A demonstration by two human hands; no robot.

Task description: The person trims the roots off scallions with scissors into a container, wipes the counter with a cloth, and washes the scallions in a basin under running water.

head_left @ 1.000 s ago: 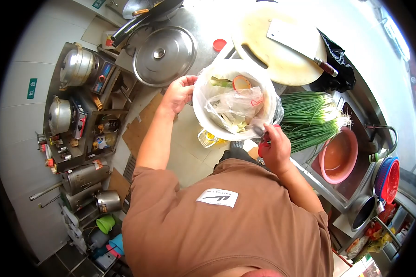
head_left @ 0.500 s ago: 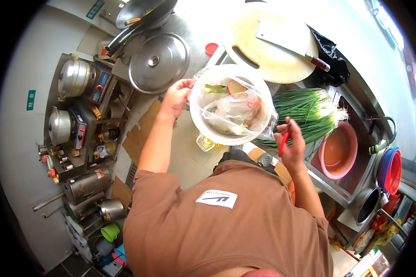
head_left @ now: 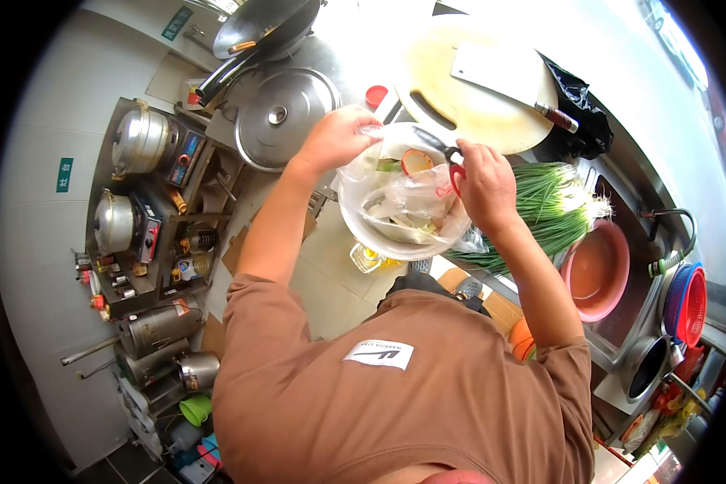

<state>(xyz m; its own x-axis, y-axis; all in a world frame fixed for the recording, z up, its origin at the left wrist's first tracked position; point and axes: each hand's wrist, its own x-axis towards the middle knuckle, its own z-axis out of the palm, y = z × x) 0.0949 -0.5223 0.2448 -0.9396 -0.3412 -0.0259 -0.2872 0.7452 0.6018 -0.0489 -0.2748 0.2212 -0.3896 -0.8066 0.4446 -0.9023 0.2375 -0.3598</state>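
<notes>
Shirt label [head_left: 379, 355] likely reads "WARRIOR STAR"; green wall sign [head_left: 64, 175], "灶台".

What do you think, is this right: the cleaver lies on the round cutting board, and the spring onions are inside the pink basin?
Not quite. The head view shows the spring onions lying beside the pink basin, not inside it. The cleaver does lie on the round cutting board.
</notes>
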